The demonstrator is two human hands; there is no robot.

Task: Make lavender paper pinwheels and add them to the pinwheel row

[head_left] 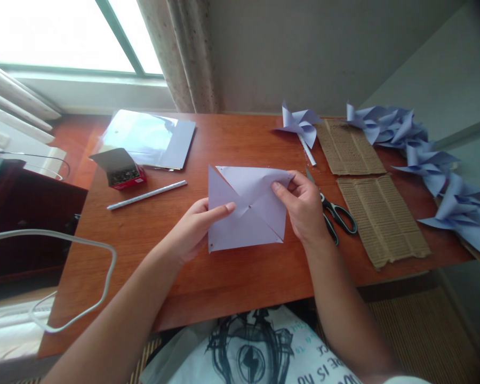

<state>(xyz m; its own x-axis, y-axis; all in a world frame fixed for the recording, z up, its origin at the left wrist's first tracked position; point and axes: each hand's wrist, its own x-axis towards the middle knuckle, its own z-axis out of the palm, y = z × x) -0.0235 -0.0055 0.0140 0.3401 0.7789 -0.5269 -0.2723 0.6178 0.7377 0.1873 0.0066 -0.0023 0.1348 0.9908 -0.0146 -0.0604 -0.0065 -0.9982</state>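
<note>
A square sheet of pale paper (248, 224) is held up above the table between both hands. Slits run from its corners toward the middle, and small holes show at the centre and near the corners. My left hand (200, 221) grips the left edge, thumb on top and fingers hidden beneath. At the upper right corner, my right hand (302, 200) pinches the paper between thumb and fingers, where the sheet bends slightly. Just right of that hand lie scissors (338, 216) with black handles. A rolled paper stick (147, 195) rests on the table to the left.
Behind the stick stands an opened red box (128, 178) of small dark pieces. Clear-covered sheets (176, 144) lie at the back left. Corrugated cardboard pieces (384, 221) and paper pinwheels (428, 165) occupy the right; one pinwheel (300, 125) has a stick. A white cable (112, 266) crosses the left edge.
</note>
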